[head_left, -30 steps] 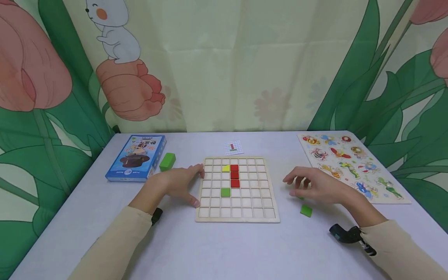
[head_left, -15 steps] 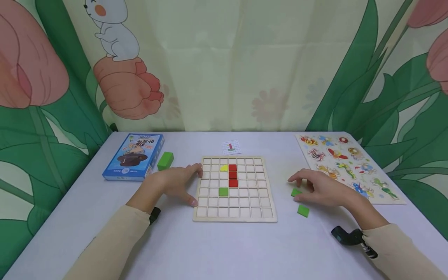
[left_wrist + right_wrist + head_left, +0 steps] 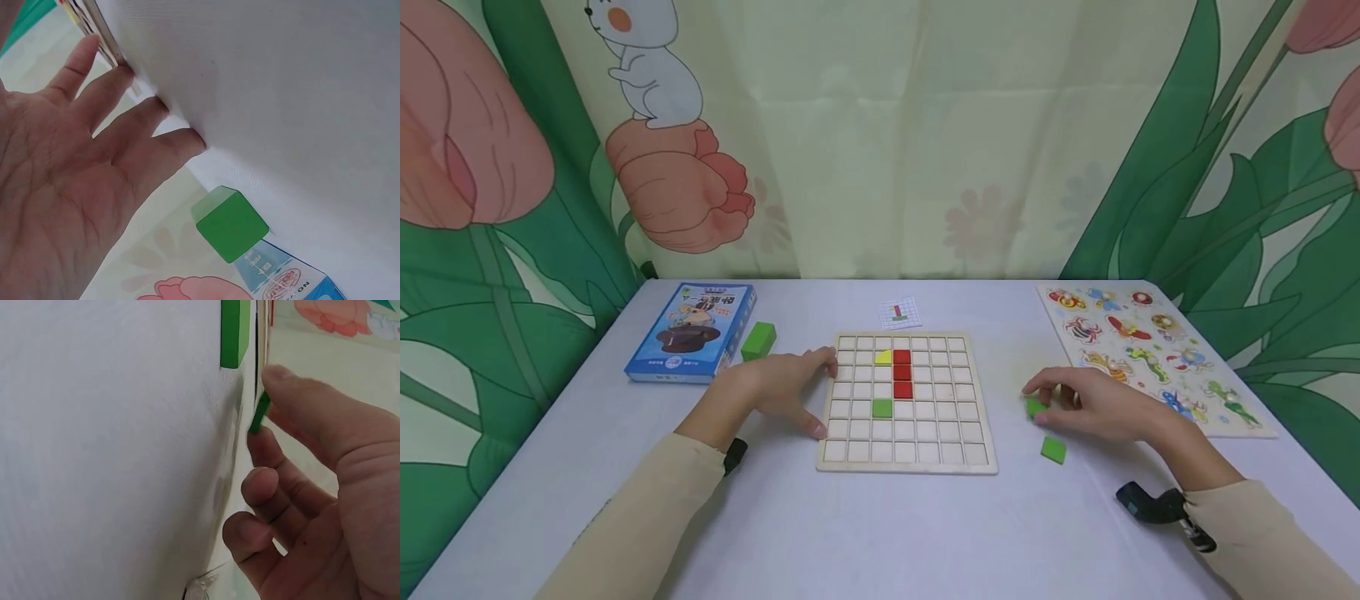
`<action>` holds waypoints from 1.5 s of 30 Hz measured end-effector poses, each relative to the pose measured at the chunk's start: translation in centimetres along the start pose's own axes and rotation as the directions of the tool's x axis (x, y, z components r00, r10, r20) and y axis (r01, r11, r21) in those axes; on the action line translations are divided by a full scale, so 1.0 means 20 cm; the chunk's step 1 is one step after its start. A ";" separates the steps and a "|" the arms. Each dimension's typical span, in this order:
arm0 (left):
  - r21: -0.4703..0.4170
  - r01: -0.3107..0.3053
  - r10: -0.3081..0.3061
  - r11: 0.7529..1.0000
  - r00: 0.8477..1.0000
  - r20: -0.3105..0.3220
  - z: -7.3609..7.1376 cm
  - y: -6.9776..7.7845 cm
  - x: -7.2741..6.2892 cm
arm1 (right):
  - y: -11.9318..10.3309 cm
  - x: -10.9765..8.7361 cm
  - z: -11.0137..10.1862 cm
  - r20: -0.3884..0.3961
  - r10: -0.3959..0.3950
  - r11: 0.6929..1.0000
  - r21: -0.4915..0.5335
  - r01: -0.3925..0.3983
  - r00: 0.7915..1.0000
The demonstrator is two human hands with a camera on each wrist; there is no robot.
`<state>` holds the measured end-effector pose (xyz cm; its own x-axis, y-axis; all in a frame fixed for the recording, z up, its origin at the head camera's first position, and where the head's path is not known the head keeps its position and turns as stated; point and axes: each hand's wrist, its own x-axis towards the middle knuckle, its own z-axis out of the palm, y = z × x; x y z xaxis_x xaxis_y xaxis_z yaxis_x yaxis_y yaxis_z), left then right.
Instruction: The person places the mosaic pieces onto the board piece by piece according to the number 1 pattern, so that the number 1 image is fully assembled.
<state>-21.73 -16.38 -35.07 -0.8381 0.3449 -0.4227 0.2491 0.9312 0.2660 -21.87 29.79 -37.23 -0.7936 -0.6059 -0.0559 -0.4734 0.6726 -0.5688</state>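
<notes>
A wooden grid board (image 3: 925, 454) lies mid-table, bearing a yellow piece (image 3: 883, 357) with a curved edge, red squares (image 3: 902, 372) in a column and one green square (image 3: 882, 408). My left hand (image 3: 775, 392) rests against its left edge, fingers spread, thumb and a fingertip touching the side; the left wrist view shows the palm and fairly straight fingers. Right of the board, my right hand (image 3: 1093, 404) pinches a small green tile (image 3: 260, 412) between thumb and fingertip, the other fingers loosely bent. Just nearer to me lies another green tile (image 3: 1053, 450) on the table.
A green block (image 3: 758, 342) stands by a blue box (image 3: 688, 335) at the left. Behind the board lies a small pattern card (image 3: 900, 313) with a red and green figure on a grid. An insect picture sheet (image 3: 1157, 358) lies at the right, partly behind my right hand.
My right hand has come down slightly and nearer, and its thumb and fingertip now pinch a green tile. The left hand stays at the board's edge.
</notes>
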 end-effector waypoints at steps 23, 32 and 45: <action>0.009 0.004 -0.004 1.000 1.000 -0.006 0.01 -0.01 -0.01 | -0.05 0.05 0.03 -0.100 -0.155 0.948 0.266 0.177 0.983; 0.005 0.011 -0.011 1.000 1.000 -0.001 0.01 -0.02 -0.01 | -0.11 0.09 0.01 -0.118 -0.136 0.924 0.342 0.169 0.984; -0.003 -0.006 0.006 1.000 1.000 -0.015 0.00 -0.01 -0.01 | -0.14 0.18 0.01 -0.107 -0.185 0.910 0.357 0.211 0.977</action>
<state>-21.71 -16.60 -35.03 -0.8440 0.3482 -0.4080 0.2524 0.9290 0.2708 -23.23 25.59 -35.98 -0.7287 -0.6708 0.1378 -0.4616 0.3325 -0.8224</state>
